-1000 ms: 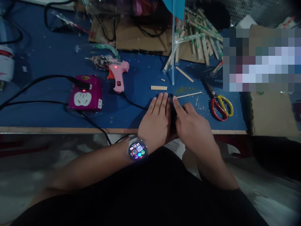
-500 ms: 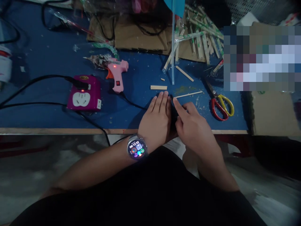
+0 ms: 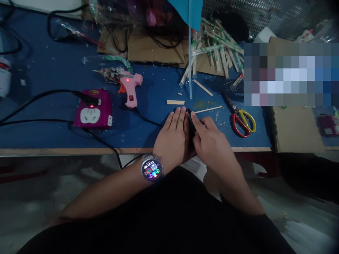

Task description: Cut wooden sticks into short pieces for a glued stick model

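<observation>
My left hand (image 3: 173,135), with a lit smartwatch (image 3: 151,168) on its wrist, lies flat on the blue table (image 3: 53,70), fingers stretched out and together. Right beside it is my right hand (image 3: 212,141), its index finger pointing forward and its other fingers curled in. Both hands press against a dark piece (image 3: 191,124) in the narrow gap between them; most of it is hidden. A thin wooden stick (image 3: 208,109) lies just beyond my right fingertip. A short bundle of sticks (image 3: 175,102) lies just beyond my left fingertips.
A pink glue gun (image 3: 130,88) with a red light lies left of centre, near a magenta socket block (image 3: 91,113) with black cables. Red-and-yellow scissors (image 3: 242,120) lie to the right. Several wrapped sticks (image 3: 217,53) and cardboard (image 3: 156,47) fill the back.
My right hand's outer fingers have curled in while the index finger stays on the dark piece. My left hand has stayed flat. The view has shifted slightly.
</observation>
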{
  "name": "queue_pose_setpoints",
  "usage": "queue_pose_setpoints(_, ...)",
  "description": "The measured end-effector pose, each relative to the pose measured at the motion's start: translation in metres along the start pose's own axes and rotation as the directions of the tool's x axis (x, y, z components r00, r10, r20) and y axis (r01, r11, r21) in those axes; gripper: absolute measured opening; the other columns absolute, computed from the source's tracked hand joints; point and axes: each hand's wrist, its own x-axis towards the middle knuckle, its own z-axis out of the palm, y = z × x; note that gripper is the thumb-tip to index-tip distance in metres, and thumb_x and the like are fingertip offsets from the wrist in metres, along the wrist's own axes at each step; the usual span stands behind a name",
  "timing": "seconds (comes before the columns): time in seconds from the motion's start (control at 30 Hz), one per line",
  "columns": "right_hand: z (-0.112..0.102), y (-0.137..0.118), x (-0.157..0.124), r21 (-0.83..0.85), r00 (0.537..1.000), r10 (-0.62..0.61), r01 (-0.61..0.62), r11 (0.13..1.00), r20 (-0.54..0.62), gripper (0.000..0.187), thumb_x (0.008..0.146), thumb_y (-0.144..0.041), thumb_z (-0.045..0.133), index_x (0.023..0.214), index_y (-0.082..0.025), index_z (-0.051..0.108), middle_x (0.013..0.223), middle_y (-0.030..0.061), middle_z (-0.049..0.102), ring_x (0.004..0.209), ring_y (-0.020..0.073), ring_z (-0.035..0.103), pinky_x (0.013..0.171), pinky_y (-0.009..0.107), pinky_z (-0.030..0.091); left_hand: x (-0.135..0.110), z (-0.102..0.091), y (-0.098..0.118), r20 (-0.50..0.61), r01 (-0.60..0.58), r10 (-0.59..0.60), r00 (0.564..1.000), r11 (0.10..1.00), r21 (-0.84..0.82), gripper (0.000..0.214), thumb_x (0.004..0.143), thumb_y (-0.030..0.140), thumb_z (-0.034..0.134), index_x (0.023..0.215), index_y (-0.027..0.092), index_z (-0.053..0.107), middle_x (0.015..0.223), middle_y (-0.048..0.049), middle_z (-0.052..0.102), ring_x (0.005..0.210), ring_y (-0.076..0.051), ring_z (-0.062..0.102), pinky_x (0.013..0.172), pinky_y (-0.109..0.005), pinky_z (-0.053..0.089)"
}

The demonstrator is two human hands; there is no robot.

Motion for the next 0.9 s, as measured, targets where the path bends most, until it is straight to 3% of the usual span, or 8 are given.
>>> queue_pose_setpoints(0.13, -0.001, 0.003, -0.007, 0.015, 1.0, -0.01, 0.01, 1.0, -0.02, 0.068, 0.109, -0.022, 0.04, 0.175, -0.014, 0.049, 0.135, 0.0197, 0.065, 0.1, 0.0285, 0.071, 0.076, 0.04, 0.062, 0.0, 0.0, 0.001, -0.011, 0.001, -0.001, 1.0, 1.0, 0.002, 0.095, 0.108, 0.049, 0.056, 0.172, -0.015, 0.028, 0.184, -0.0399, 0.026, 0.177, -0.049, 0.023, 0.145, -0.063, 0.024)
queue_pose_setpoints(0.37, -0.001, -0.002, 0.012, -0.003, 1.0, -0.022, 0.022, 1.0, -0.022, 0.069, 0.107, -0.019, 0.039, 0.175, -0.011, 0.048, 0.141, 0.0235, 0.066, 0.102, 0.0305, 0.073, 0.082, 0.044, 0.064, -0.002, 0.003, 0.0, -0.057, -0.004, 0.002, 0.998, 1.0, -0.031, 0.103, 0.107, 0.057, 0.058, 0.175, -0.013, 0.025, 0.184, -0.0389, 0.027, 0.177, -0.048, 0.024, 0.146, -0.062, 0.023)
queue_pose_setpoints(0.63, 0.002, 0.002, -0.005, -0.007, 0.999, -0.032, 0.032, 0.999, -0.032, 0.066, 0.11, -0.021, 0.04, 0.175, -0.011, 0.049, 0.136, 0.0206, 0.067, 0.103, 0.0299, 0.072, 0.076, 0.041, 0.063, 0.001, -0.001, 0.001, 0.017, 0.001, -0.001, 1.0, 1.0, 0.013, 0.099, 0.107, 0.052, 0.058, 0.173, -0.016, 0.028, 0.184, -0.0401, 0.025, 0.177, -0.05, 0.023, 0.146, -0.062, 0.023)
queue_pose_setpoints(0.77, 0.001, 0.002, -0.008, -0.008, 0.999, -0.029, 0.029, 1.0, -0.043, 0.066, 0.109, -0.021, 0.04, 0.174, -0.012, 0.05, 0.135, 0.0203, 0.067, 0.1, 0.0288, 0.071, 0.074, 0.04, 0.063, -0.001, 0.001, 0.001, -0.017, 0.0, 0.0, 1.0, 1.0, -0.012, 0.089, 0.11, 0.043, 0.053, 0.173, -0.015, 0.028, 0.184, -0.0398, 0.025, 0.177, -0.049, 0.024, 0.145, -0.064, 0.024)
queue_pose_setpoints(0.9, -0.002, -0.001, 0.001, -0.016, 0.999, -0.038, 0.037, 0.999, -0.039, 0.067, 0.108, -0.02, 0.04, 0.173, -0.011, 0.051, 0.137, 0.0211, 0.067, 0.101, 0.0293, 0.073, 0.074, 0.041, 0.063, -0.003, 0.003, 0.001, -0.051, -0.005, 0.003, 0.999, 1.0, -0.031, 0.093, 0.109, 0.048, 0.054, 0.174, -0.013, 0.027, 0.184, -0.0386, 0.025, 0.177, -0.049, 0.025, 0.145, -0.064, 0.024)
